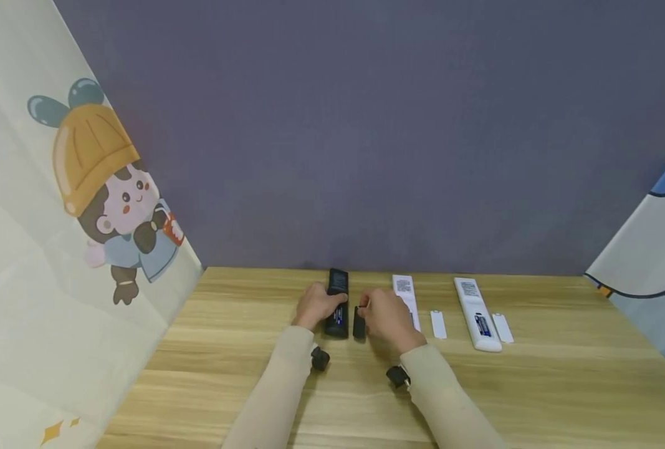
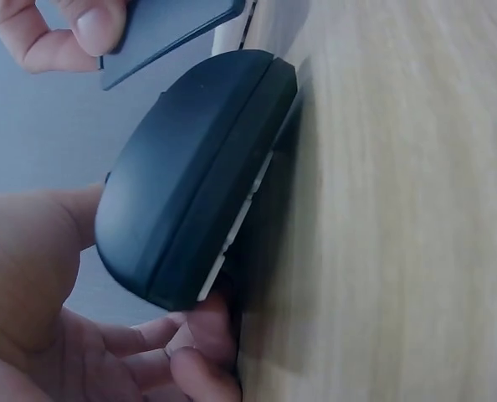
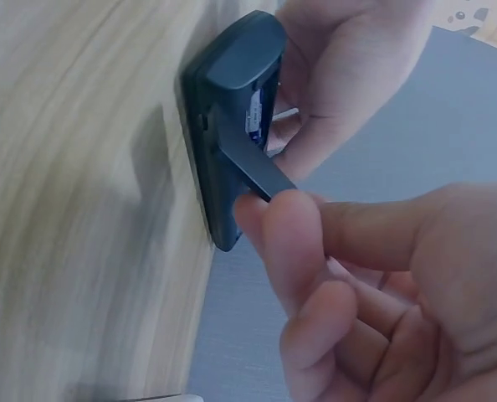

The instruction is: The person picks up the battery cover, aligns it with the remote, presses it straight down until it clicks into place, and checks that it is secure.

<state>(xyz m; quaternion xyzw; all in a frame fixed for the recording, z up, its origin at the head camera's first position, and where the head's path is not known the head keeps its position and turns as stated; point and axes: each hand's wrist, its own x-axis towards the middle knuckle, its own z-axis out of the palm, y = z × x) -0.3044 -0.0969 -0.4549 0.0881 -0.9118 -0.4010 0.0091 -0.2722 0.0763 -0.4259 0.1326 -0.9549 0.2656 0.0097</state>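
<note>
A black remote control (image 1: pixel 338 282) lies back side up near the table's far edge, its battery compartment uncovered and blue batteries (image 1: pixel 339 314) showing. My left hand (image 1: pixel 314 307) grips it, thumb over the back, fingers under its edge. In the left wrist view the remote (image 2: pixel 181 184) is tilted, one side raised off the wood, pale buttons facing down. Between thumb and forefinger, my right hand (image 1: pixel 388 318) pinches the black battery cover (image 1: pixel 359 325) by one end. The right wrist view has this cover (image 3: pixel 253 163) slanting beside the remote, its far end overlapping the remote's side.
Right of my hands lie a white remote (image 1: pixel 404 285), partly hidden by the right hand, and a white battery cover (image 1: pixel 438 324). Farther right sit another white remote (image 1: pixel 478 312) with batteries exposed and its cover (image 1: pixel 502 328). A grey panel (image 1: pixel 332 137) rises behind the table.
</note>
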